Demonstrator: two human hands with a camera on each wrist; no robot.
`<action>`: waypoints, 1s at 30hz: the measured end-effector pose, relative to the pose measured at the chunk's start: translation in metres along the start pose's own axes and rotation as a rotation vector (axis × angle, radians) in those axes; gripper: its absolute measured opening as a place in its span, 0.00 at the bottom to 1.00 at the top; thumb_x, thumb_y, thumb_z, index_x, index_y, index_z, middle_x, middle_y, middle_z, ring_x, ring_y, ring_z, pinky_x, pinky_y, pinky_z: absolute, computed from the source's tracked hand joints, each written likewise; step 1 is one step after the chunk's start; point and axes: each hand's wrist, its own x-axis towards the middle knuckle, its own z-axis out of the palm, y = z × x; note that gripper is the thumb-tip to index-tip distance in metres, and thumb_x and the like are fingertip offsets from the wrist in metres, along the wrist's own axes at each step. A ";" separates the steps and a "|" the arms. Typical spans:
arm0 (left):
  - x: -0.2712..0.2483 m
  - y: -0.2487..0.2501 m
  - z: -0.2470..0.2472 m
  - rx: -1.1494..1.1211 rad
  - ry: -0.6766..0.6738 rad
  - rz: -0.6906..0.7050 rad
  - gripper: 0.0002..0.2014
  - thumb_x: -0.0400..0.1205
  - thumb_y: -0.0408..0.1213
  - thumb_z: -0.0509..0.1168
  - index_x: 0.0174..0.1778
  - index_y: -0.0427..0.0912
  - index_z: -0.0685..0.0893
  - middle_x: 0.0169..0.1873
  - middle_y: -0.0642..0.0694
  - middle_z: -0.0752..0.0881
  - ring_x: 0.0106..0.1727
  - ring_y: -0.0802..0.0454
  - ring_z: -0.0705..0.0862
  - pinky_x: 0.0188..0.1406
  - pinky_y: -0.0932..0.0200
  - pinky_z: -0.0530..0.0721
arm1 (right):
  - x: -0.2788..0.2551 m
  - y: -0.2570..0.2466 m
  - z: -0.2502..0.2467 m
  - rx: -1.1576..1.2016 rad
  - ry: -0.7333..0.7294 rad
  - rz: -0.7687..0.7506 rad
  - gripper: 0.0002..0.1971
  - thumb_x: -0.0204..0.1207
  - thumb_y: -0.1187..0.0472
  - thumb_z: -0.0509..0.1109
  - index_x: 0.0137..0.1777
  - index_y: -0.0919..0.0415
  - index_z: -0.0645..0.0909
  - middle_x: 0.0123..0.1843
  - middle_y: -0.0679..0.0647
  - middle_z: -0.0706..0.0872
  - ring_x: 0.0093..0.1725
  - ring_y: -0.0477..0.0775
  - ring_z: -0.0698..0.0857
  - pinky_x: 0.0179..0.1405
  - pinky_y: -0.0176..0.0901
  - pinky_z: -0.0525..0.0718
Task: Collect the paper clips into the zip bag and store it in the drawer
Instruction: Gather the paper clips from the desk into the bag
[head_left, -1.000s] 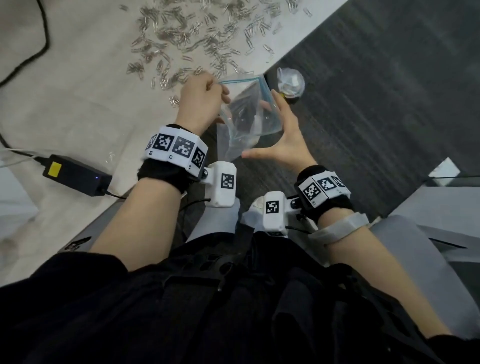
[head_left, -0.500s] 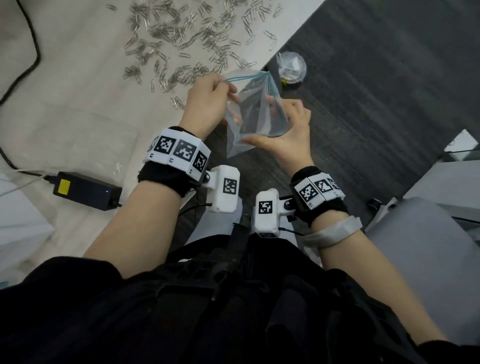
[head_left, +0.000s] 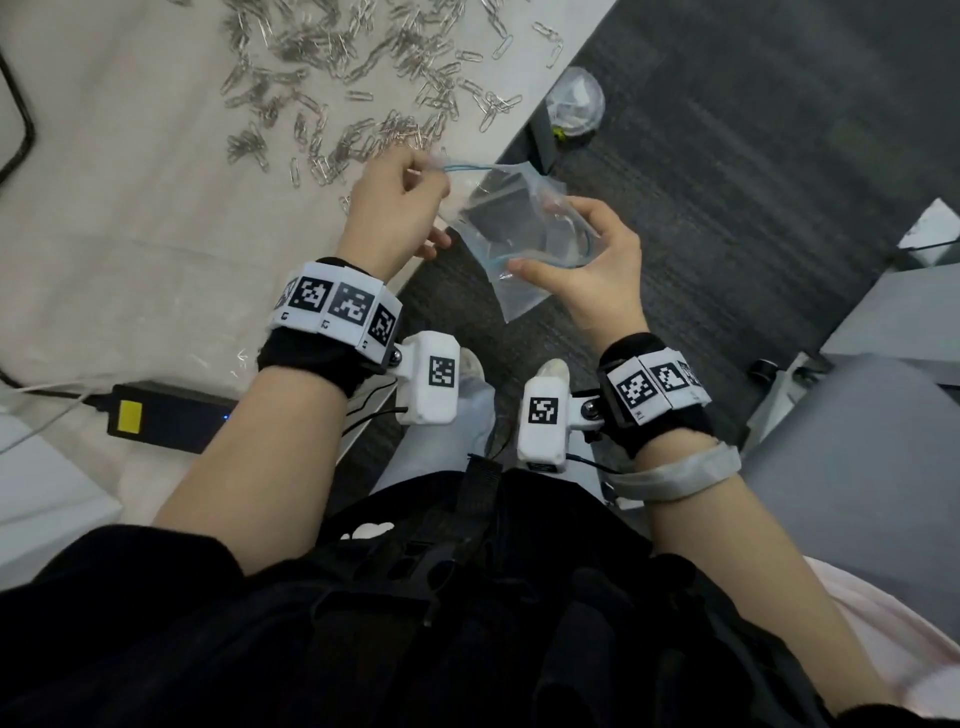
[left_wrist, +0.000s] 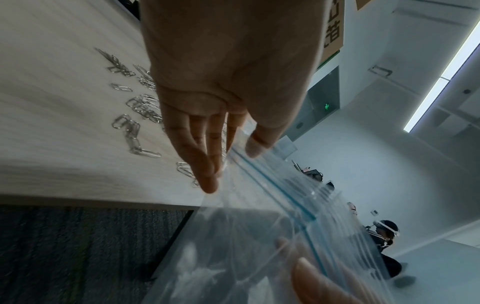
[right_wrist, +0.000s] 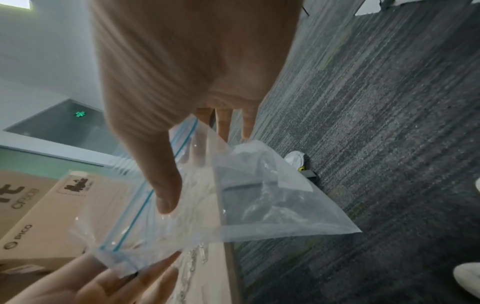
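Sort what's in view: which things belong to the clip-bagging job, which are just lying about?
Job: zip bag, held by left hand and right hand; paper clips on the desk.
Lying about: black power adapter, black cable, clear-lined bin.

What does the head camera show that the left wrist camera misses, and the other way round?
Only the head view shows the black power adapter with a yellow label and both tagged wristbands. Only the left wrist view shows a ceiling light strip and a green exit sign. Both show the silver metal paper clips scattered on the pale wooden table, and both hands, left and right, gripping the clear plastic zip bag.
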 end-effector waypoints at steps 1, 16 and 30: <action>0.002 -0.004 -0.002 0.020 0.018 0.005 0.05 0.79 0.38 0.61 0.50 0.45 0.79 0.47 0.49 0.83 0.27 0.49 0.85 0.21 0.62 0.79 | 0.000 0.003 0.001 -0.033 -0.002 0.010 0.27 0.58 0.66 0.87 0.57 0.60 0.83 0.53 0.41 0.86 0.56 0.38 0.84 0.59 0.29 0.80; 0.063 -0.062 -0.068 0.498 0.628 -0.025 0.25 0.80 0.39 0.59 0.75 0.47 0.68 0.80 0.42 0.59 0.82 0.44 0.55 0.77 0.55 0.59 | 0.009 0.053 0.012 -0.297 0.066 0.184 0.29 0.58 0.60 0.87 0.60 0.59 0.82 0.58 0.47 0.85 0.63 0.48 0.82 0.63 0.39 0.79; 0.059 -0.079 -0.040 0.565 0.230 0.071 0.33 0.85 0.54 0.52 0.82 0.43 0.49 0.82 0.38 0.43 0.83 0.39 0.40 0.81 0.38 0.39 | 0.021 0.062 0.028 -0.344 0.053 0.218 0.29 0.57 0.57 0.87 0.58 0.59 0.83 0.59 0.53 0.87 0.63 0.53 0.83 0.66 0.54 0.81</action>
